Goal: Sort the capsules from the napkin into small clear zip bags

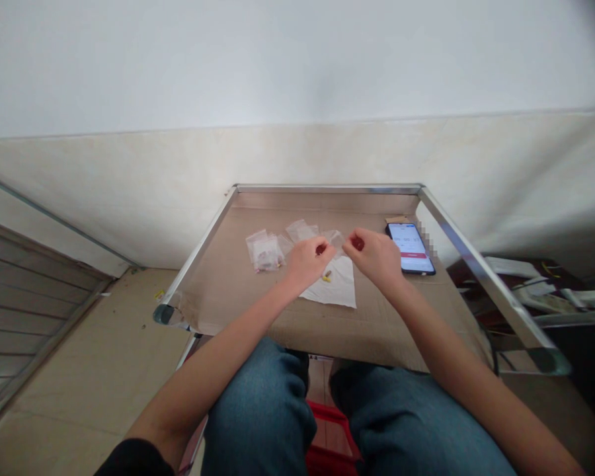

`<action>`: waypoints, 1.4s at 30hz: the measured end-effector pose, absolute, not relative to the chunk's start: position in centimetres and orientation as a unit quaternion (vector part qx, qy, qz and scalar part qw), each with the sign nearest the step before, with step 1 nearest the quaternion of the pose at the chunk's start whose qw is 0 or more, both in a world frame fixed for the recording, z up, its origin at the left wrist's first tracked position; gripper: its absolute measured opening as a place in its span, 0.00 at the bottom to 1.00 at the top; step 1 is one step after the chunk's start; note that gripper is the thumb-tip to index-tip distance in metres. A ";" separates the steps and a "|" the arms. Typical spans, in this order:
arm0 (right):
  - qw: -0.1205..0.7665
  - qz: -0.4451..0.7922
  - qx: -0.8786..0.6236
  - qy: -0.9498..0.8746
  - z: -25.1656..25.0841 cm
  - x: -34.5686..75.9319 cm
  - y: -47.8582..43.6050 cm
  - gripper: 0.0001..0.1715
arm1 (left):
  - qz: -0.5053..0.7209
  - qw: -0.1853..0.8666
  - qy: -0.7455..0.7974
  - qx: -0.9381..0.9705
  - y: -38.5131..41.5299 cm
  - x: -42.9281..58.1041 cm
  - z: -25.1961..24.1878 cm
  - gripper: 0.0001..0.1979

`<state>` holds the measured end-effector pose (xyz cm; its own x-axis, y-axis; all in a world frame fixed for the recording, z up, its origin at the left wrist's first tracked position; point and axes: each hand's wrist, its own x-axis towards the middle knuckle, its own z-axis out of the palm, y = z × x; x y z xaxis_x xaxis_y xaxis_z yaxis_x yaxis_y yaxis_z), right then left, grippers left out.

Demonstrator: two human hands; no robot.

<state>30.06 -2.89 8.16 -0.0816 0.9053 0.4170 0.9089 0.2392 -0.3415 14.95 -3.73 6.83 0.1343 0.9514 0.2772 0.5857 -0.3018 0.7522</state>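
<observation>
My left hand (308,261) is closed in a pinch at the middle of the cardboard-lined tray (213,291). Facing it, my right hand (377,254) is pinched too. A small clear zip bag (334,238) stretches between the fingertips of both hands; its lower part is hidden by the fingers. Just below, a few small yellow and dark capsules (326,276) lie on a white paper sheet (344,294). Left of my left hand, several clear zip bags (266,251) with small contents lie in a pile, and another clear bag (301,230) rests behind that hand.
A lit phone (410,248) lies at the tray's right side. The metal frame (327,189) edges the tray, with the tiled wall (287,155) behind. My knees are under the front edge, above a red plastic object (330,413). Clutter (540,287) stands beyond the right rail.
</observation>
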 end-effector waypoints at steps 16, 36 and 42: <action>0.262 0.162 -0.502 -0.808 7.8 29.1 -3.0 0.13 | 0.378 0.270 0.500 0.731 -3.8 14.8 6.8 0.13; 0.502 0.507 -0.500 -0.490 5.5 29.4 -2.2 0.24 | 0.541 0.654 0.432 0.306 -3.1 13.9 6.0 0.07; 0.496 0.572 -0.489 -0.434 5.0 29.7 -2.0 0.23 | 0.554 0.615 0.448 0.338 -3.3 14.0 6.5 0.06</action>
